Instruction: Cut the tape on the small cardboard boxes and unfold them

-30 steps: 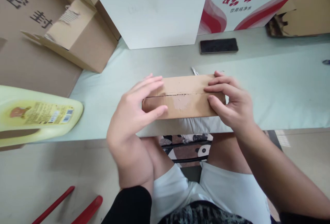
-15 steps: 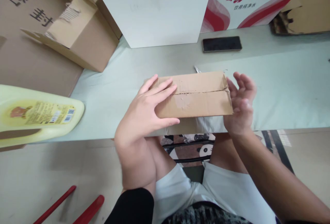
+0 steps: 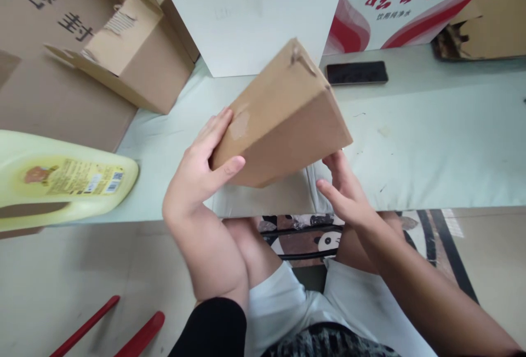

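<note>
A brown cardboard box (image 3: 283, 121) is tilted above the table, its right end raised and turned away from me. My left hand (image 3: 201, 165) grips its left end, with fingers over the taped top and thumb along the near side. Below the box's lower right corner is my right hand (image 3: 345, 187), its thumb apart from the fingers. Those fingertips are partly hidden at the box's edge, so contact there is unclear. Under the box, a grey, shiny flat piece (image 3: 316, 187) shows at the table's front edge.
A black phone (image 3: 356, 73) lies behind the box, before a white box (image 3: 250, 17) and a red-and-white carton (image 3: 394, 12). To the left stand a handled cardboard box (image 3: 139, 56) and a yellow bottle (image 3: 74, 179). The pale green tablecloth (image 3: 431, 143) ends above my lap.
The box has swung from lying nearly level to a steep tilt, its right end going up and away. My right hand has moved left and down from the box's end to below its corner.
</note>
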`<state>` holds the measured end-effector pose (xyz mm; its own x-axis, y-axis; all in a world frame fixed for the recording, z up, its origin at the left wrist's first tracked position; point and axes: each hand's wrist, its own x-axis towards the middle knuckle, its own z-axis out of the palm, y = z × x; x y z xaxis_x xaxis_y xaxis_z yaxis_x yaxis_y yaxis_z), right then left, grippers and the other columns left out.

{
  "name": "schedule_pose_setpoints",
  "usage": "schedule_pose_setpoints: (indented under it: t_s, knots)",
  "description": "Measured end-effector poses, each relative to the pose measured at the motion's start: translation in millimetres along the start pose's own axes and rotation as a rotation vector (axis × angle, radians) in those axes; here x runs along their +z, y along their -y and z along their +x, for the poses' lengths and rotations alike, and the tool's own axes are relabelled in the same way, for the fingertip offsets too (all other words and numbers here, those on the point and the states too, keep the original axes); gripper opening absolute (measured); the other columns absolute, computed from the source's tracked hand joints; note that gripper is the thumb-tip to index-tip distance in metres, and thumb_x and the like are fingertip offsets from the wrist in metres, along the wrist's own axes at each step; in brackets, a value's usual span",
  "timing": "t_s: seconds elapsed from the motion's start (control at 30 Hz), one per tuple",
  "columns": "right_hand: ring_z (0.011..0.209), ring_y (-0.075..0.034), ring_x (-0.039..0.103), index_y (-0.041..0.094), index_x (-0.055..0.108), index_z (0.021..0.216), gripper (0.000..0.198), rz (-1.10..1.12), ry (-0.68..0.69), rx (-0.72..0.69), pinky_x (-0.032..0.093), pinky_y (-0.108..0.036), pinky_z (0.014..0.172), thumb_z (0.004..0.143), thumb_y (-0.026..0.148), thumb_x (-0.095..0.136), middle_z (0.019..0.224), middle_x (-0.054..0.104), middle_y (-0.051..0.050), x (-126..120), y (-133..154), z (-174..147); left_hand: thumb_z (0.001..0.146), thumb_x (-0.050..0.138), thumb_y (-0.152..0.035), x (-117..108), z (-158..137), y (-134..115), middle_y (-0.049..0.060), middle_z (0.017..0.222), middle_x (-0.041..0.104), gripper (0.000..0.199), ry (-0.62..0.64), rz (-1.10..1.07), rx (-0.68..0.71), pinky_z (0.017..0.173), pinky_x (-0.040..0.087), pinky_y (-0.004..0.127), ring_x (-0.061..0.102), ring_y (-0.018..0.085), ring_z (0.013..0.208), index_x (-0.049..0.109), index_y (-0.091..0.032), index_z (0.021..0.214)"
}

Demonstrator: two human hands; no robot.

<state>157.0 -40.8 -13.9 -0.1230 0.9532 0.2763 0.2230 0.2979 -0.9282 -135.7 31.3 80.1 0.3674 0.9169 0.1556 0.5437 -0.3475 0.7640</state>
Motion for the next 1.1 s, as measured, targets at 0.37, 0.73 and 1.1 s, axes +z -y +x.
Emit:
schedule_pose_setpoints:
  t_s: [0.37, 0.73, 1.1]
  knots:
    - [0.161, -0.037, 0.025, 0.032, 0.048, 0.154, 0.059, -0.438, 0.078, -0.223, 0.023, -0.068, 0.128, 0.096, 0.038, 0.057, 0.168, 0.040, -0.006, -11.5, 88.7, 42.3, 0.086, 0.047, -0.087, 40.4, 14.2, 32.9, 0.011, 0.140, 0.070, 0.079, 0.240, -0.522, -0.443, 0.107, 0.058, 0.045, 0.062, 0.032, 0.136, 0.070, -0.024, 0.127]
    - [0.153, -0.041, 0.039, 0.028, 0.060, 0.146, 0.049, -0.698, 0.276, -0.200, 0.042, -0.065, 0.115, 0.100, 0.042, 0.053, 0.163, 0.048, -0.011, 2.2, 88.8, 52.6, 0.086, 0.057, -0.069, 34.5, 25.5, 18.2, 0.009, 0.079, 0.077, 0.053, 0.263, -0.042, -0.602, 0.078, 0.057, 0.039, 0.072, 0.025, 0.073, 0.071, -0.018, 0.080]
    - [0.133, -0.026, 0.061, 0.026, 0.070, 0.117, 0.026, -0.278, 0.095, -0.280, 0.038, -0.053, 0.125, 0.100, 0.034, 0.052, 0.119, 0.074, -0.005, 1.6, 73.7, 51.2, 0.101, 0.052, -0.052, 37.0, 23.1, -16.2, 0.007, 0.159, 0.052, 0.041, 0.011, 0.111, 0.062, 0.131, 0.032, 0.049, 0.033, 0.028, 0.159, 0.063, -0.027, 0.132]
